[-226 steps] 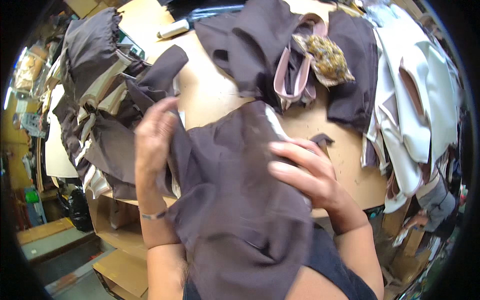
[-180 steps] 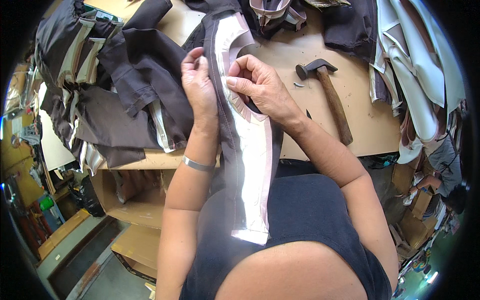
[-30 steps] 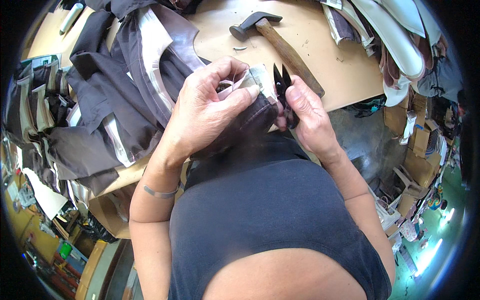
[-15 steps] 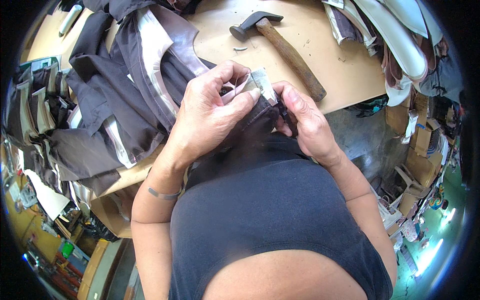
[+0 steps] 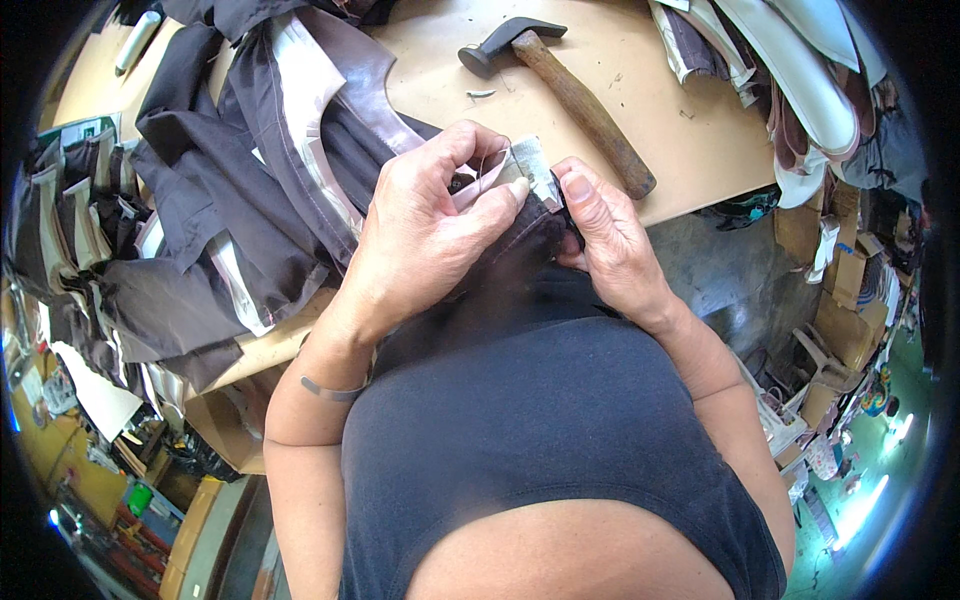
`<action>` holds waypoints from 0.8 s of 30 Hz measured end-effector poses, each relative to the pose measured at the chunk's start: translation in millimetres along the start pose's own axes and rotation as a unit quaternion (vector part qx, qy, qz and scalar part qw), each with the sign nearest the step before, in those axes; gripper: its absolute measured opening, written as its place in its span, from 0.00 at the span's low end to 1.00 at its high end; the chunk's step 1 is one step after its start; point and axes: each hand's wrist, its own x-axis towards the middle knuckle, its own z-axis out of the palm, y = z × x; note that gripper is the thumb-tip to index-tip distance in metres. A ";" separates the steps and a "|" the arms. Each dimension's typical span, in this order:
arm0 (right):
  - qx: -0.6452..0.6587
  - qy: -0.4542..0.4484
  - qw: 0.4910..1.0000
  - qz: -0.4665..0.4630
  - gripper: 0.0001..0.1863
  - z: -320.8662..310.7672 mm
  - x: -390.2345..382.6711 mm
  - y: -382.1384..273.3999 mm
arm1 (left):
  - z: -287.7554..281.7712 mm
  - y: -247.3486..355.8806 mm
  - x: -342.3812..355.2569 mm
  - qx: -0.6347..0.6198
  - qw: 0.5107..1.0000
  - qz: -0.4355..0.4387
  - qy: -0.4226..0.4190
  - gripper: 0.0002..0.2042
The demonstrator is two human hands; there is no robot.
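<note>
Close in front of my body, both hands hold a dark fabric piece (image 5: 520, 238) with a pale grey backing (image 5: 530, 158) showing at its top edge. My left hand (image 5: 415, 225) is closed on its left side, thumb and fingers pinching a pinkish-white edge; a thin loose thread seems to hang by the fingers. My right hand (image 5: 622, 240) grips the right edge, thumb on top and the other fingers partly hidden behind. Much of the piece's lower part is in shadow against my dark top.
A claw hammer (image 5: 590, 115) with a wooden handle lies on the tan worktable (image 5: 700, 150). Dark cut pieces with pale linings (image 5: 250, 200) are heaped at the left. More white and brown pieces (image 5: 790, 70) hang over the far right edge. Cardboard boxes (image 5: 850, 290) stand at the right.
Both hands have shifted slightly; my left thumb has slid a little to the right along the piece. More of the pale grey backing shows between the hands.
</note>
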 end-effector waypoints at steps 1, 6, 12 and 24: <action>-0.002 0.000 1.000 0.000 0.18 0.0 -0.1 0.0 | 0.2 -1.4 0.2 0.016 1.000 0.020 0.008 0.09; -0.009 0.008 1.000 -0.006 0.18 0.6 -0.1 0.8 | 1.5 -6.0 0.7 0.037 0.998 0.052 0.029 0.10; -0.031 0.005 0.999 -0.006 0.18 -1.4 0.8 2.2 | 2.7 -8.0 1.6 0.015 0.998 0.055 0.024 0.10; 0.030 -0.016 0.999 0.029 0.17 -1.6 -1.7 -4.9 | 3.0 -8.1 0.1 0.000 0.999 0.036 0.012 0.09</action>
